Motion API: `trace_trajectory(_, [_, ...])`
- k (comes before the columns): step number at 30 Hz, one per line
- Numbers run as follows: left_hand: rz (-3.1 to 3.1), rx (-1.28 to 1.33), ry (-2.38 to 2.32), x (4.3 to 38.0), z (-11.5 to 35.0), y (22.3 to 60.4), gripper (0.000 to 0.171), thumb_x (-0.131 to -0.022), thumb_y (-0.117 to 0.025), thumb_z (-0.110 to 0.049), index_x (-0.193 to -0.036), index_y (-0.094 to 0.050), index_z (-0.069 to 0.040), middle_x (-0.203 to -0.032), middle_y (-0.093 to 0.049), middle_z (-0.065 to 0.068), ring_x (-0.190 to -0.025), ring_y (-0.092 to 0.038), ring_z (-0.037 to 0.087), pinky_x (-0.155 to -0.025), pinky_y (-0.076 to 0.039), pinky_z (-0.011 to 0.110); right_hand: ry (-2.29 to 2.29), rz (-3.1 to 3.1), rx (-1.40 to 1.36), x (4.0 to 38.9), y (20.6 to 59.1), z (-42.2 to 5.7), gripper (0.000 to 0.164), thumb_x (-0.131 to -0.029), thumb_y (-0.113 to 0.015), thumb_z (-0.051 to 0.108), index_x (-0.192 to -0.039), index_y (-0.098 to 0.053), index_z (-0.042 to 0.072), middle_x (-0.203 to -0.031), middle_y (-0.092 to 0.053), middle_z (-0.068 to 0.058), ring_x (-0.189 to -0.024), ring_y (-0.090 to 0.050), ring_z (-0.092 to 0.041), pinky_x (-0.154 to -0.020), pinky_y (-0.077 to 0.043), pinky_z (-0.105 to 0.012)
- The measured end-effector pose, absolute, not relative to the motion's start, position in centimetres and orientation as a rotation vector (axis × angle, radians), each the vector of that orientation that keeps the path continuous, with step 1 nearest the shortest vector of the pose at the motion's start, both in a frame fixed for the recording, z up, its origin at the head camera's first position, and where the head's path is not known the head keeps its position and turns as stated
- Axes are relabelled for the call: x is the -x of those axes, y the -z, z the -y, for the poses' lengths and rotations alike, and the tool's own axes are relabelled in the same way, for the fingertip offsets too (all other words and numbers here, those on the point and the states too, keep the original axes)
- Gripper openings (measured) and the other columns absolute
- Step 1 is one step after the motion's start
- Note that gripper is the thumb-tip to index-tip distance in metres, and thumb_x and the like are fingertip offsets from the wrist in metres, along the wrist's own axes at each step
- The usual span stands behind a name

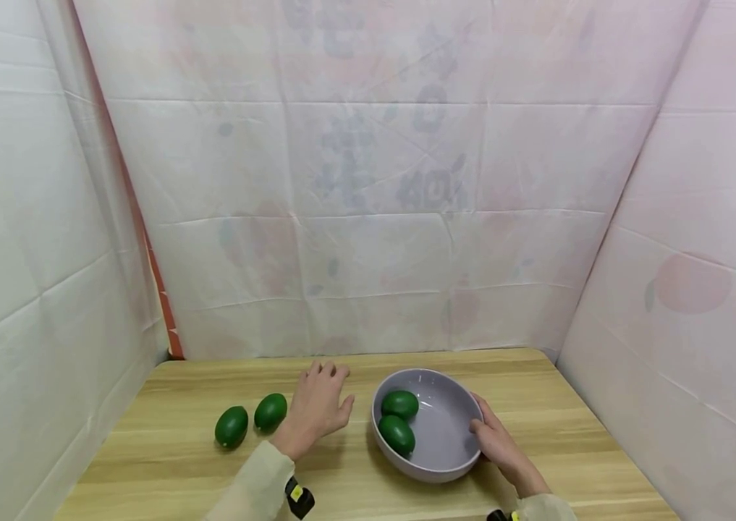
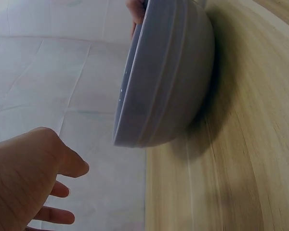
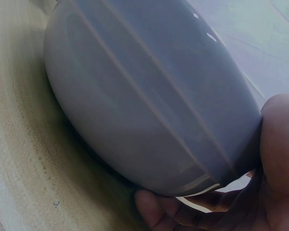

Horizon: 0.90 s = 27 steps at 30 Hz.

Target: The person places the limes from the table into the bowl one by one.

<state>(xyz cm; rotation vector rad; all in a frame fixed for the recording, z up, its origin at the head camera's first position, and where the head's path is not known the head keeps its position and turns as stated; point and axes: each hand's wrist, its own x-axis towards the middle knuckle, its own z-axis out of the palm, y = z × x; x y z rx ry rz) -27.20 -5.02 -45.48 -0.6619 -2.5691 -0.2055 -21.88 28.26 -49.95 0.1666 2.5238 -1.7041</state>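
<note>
A greyish-purple bowl (image 1: pixel 446 427) stands on the wooden table, two green limes (image 1: pixel 400 405) lying against the left of its inside. My right hand (image 1: pixel 499 441) grips the bowl's right rim, thumb over the edge; in the right wrist view its fingers (image 3: pixel 156 209) curl under the bowl's outer wall. Left of the bowl, my left hand (image 1: pixel 318 405) hovers over the table with fingers spread and nothing in them. The left wrist view shows that hand (image 2: pixel 33 168) apart from the bowl (image 2: pixel 168 77). Two more limes (image 1: pixel 271 412) lie to the left of my left hand.
The wooden table (image 1: pixel 198 477) has light grain and rounded back corners. Pale printed cloth (image 1: pixel 368 268) hangs behind it and along both sides. A reddish strip (image 1: pixel 159 282) shows at the back left corner.
</note>
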Motion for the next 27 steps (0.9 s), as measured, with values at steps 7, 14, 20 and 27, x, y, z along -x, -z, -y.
trace_trajectory(7, [2.618, 0.646, 0.223, 27.4, 6.0, 46.1, 0.038, -0.090, -0.071, -0.037, -0.120, -0.066, -0.014, -0.108, -0.069, 0.009, -0.095, -0.059, 0.029, -0.079, -0.054, 0.050, 1.709, -2.515, -0.164, 22.0, 50.0, -28.2, 0.064, -0.099, -0.032, 0.003, -0.161, -0.016, 0.006, -0.164, -0.017, -0.032, -0.139, -0.039, -0.052, -0.090, -0.056, -0.049])
trace_trajectory(14, [2.624, 0.626, 0.216, 27.3, 7.0, 46.3, 0.038, -0.089, -0.073, -0.036, -0.120, -0.067, -0.014, -0.111, -0.069, 0.010, -0.098, -0.061, 0.031, -0.076, -0.055, 0.050, 1.697, -2.523, -0.169, 22.0, 50.0, -28.2, 0.063, -0.099, -0.032, 0.003, -0.160, -0.018, 0.006, -0.164, -0.017, -0.031, -0.138, -0.040, -0.052, -0.091, -0.055, -0.048])
trace_trajectory(20, [2.632, 0.599, 0.186, 27.4, 7.8, 46.4, 0.038, -0.089, -0.073, -0.036, -0.121, -0.067, -0.014, -0.110, -0.069, 0.010, -0.097, -0.061, 0.031, -0.075, -0.055, 0.049, 1.707, -2.515, -0.169, 21.9, 50.0, -28.1, 0.063, -0.098, -0.032, 0.002, -0.160, -0.018, 0.006, -0.163, -0.018, -0.031, -0.136, -0.043, -0.050, -0.088, -0.056, -0.047])
trace_trajectory(27, [2.659, 0.564, 0.178, 27.6, 8.8, 46.5, 0.038, -0.090, -0.072, -0.035, -0.121, -0.067, -0.014, -0.111, -0.069, 0.011, -0.098, -0.061, 0.032, -0.077, -0.055, 0.050, 1.722, -2.519, -0.162, 21.8, 50.0, -28.1, 0.064, -0.097, -0.032, 0.001, -0.160, -0.019, 0.006, -0.163, -0.019, -0.031, -0.136, -0.041, -0.050, -0.088, -0.055, -0.045])
